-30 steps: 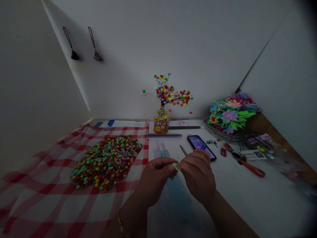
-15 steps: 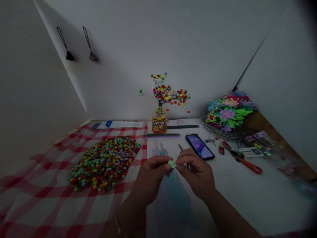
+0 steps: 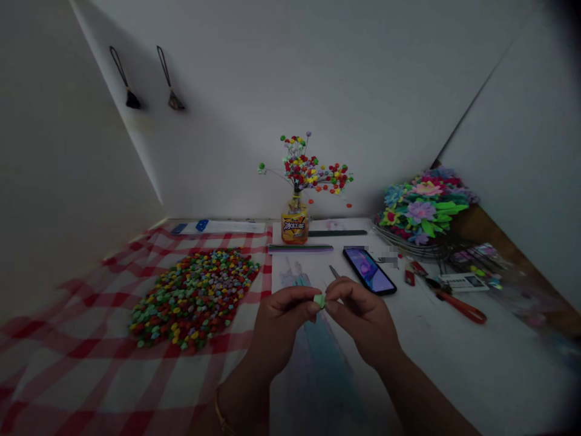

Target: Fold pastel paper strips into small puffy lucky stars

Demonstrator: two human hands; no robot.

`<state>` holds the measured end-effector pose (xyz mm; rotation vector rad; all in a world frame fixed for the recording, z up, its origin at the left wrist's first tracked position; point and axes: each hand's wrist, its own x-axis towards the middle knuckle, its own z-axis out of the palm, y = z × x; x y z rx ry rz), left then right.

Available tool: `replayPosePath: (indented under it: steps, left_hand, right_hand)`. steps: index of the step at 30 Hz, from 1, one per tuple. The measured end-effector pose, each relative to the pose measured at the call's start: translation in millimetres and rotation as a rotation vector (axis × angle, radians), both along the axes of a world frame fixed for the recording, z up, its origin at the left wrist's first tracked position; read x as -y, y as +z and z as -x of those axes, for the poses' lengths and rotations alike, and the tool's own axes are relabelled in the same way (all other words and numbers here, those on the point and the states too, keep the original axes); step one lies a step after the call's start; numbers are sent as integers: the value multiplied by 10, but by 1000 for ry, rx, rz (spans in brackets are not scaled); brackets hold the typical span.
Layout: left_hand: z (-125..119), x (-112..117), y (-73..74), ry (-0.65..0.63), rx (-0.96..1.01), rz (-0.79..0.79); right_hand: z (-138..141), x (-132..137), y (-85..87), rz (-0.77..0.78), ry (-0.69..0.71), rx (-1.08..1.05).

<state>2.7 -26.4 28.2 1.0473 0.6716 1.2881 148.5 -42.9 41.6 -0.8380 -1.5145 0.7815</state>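
Note:
Between my two hands is a small pale green folded paper star (image 3: 319, 300), held over the middle of the table. My left hand (image 3: 282, 321) pinches it from the left with thumb and fingertips. From the right, my right hand (image 3: 363, 318) grips its other edge the same way. The fingertips hide part of the star. Long blue and lilac paper strips (image 3: 320, 345) lie on the table under the hands. Just beyond the right fingers, a thin grey pointed tool (image 3: 334, 272) is partly covered by that hand.
A big pile of colourful paper stars (image 3: 195, 297) covers part of the checked cloth (image 3: 91, 339). Behind the hands stands a bottle (image 3: 294, 226) with star-tipped stems. To the right lie a phone (image 3: 370, 270), orange-handled pliers (image 3: 465, 307) and a bunch of fuzzy flowers (image 3: 422, 206).
The whole view has shifted slightly, so things sit a little further right. Both hands still pinch the pale green paper star, which looks turned slightly between the fingertips.

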Motion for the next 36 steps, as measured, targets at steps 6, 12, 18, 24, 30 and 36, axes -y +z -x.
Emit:
replayPosePath:
  steps: [6, 12, 18, 24, 30, 36]
  left_hand:
    - [-1, -1, -36, 43, -65, -76]
    - [-5, 10, -29, 64, -100, -114]
    - [-4, 5, -42, 73, -128, -132]
    - [-9, 2, -19, 64, -103, -63]
    - [-29, -19, -20, -83, 118, 36]
    - [-31, -3, -29, -147, 231, 112]
  right_hand:
    - [2, -12, -32, 287, 63, -161]
    - [0, -19, -40, 359, 50, -193]
    - [-1, -22, -20, 380, 11, -157]
    - [-33, -22, -40, 259, -90, -30]
    - [1, -1, 13, -230, -215, 212]
    - [-1, -4, 48, -495, -284, 375]
